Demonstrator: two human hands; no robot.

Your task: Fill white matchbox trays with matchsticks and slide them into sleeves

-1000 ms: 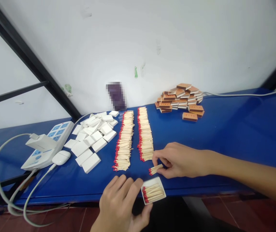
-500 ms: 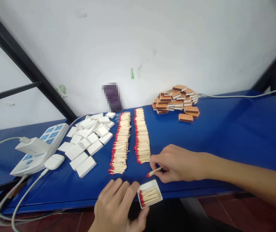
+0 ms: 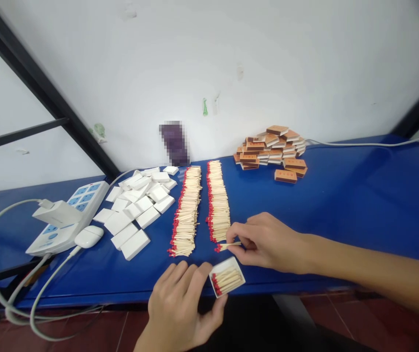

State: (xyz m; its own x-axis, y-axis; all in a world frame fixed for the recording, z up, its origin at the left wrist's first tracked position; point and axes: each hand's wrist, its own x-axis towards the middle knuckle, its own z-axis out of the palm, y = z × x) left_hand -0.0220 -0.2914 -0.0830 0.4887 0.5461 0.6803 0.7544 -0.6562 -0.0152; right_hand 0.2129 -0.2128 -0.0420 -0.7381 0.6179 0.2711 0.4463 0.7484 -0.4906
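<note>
My left hand [image 3: 180, 305] rests at the table's front edge, its fingers and thumb holding a small white matchbox tray [image 3: 227, 277] that contains several red-tipped matches. My right hand [image 3: 268, 243] is just behind the tray, pinching a match or a few matches [image 3: 226, 246] near the front end of the right row of matches [image 3: 218, 200]. A second row of matches [image 3: 186, 210] lies to its left.
A heap of white trays [image 3: 139, 203] lies left of the rows. Orange-brown matchbox sleeves [image 3: 273, 151] are piled at the back. A white power strip [image 3: 68, 217] with a plug, cables and a white earbud case [image 3: 89, 236] sit far left on the blue table [image 3: 359, 195].
My right hand had a small bundle of matches beside the tray; it now pinches fewer, closer to the right row's front end. The left hand stays on the tray.
</note>
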